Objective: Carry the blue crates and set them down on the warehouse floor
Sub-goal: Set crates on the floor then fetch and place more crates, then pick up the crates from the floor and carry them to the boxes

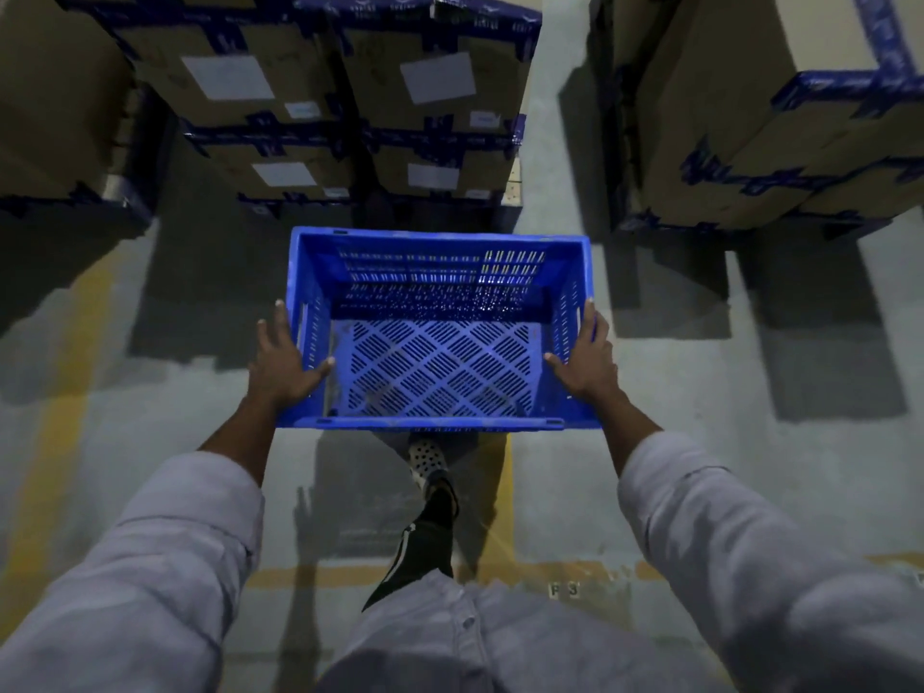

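An empty blue plastic crate (440,236) with slotted walls and a lattice bottom is carried in front of me, above the grey warehouse floor (700,442). My left hand (280,360) grips its left wall, fingers stretched along the outside and thumb hooked over the rim to the inside. On the opposite wall my right hand (587,360) holds the same way, thumb inside. The crate is level, with its long side pointing away from me.
Stacks of cardboard boxes with blue tape stand ahead (320,92), at the left (50,92) and at the right (750,117). Yellow floor lines run at the left (75,367) and across near my feet (500,572). My foot (427,460) shows below the crate.
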Motion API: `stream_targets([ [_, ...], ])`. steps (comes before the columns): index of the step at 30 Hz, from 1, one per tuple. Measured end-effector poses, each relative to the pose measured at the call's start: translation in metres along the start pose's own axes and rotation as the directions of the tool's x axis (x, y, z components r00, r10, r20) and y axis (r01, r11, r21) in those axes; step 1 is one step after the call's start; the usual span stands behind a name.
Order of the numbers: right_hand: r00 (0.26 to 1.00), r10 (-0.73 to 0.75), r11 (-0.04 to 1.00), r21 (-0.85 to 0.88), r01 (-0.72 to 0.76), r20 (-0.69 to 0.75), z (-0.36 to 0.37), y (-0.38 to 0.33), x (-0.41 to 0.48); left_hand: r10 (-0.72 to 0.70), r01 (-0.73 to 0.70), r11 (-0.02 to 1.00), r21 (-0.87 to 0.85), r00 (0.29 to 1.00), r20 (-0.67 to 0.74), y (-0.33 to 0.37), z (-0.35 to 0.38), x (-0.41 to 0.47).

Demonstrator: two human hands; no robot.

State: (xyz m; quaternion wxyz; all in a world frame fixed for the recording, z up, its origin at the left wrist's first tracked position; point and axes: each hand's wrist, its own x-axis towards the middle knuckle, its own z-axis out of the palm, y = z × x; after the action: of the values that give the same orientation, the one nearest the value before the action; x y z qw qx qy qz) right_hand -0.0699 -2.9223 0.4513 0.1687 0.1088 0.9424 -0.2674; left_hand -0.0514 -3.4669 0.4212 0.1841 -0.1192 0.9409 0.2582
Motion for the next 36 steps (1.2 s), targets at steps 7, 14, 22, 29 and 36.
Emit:
stream_targets([
  [7,0.994,0.082,0.995,-0.063,-0.078,0.066,0.003,-0.004,0.004,-0.094,0.094,0.992,0.083,0.996,-0.004,0.0,0.003,0.002],
  [14,0.978,0.123,0.992,-0.05,-0.116,0.171,-0.007,-0.015,-0.001,-0.153,0.144,0.983,0.111,0.986,0.071,0.007,-0.007,-0.001],
  [22,0.995,0.082,0.99,0.121,-0.075,-0.052,-0.036,0.028,-0.056,0.181,-0.169,0.976,0.134,0.98,-0.084,0.142,0.038,-0.034],
  [29,0.94,0.329,0.876,0.401,-0.267,-0.093,-0.096,0.133,-0.124,0.472,-0.473,0.88,0.038,0.881,0.013,0.328,0.136,-0.088],
  [36,0.857,0.472,0.634,0.755,-0.167,-0.206,-0.189,0.24,-0.225,0.564,-0.485,0.822,-0.298,0.766,0.31,0.492,0.242,-0.158],
])
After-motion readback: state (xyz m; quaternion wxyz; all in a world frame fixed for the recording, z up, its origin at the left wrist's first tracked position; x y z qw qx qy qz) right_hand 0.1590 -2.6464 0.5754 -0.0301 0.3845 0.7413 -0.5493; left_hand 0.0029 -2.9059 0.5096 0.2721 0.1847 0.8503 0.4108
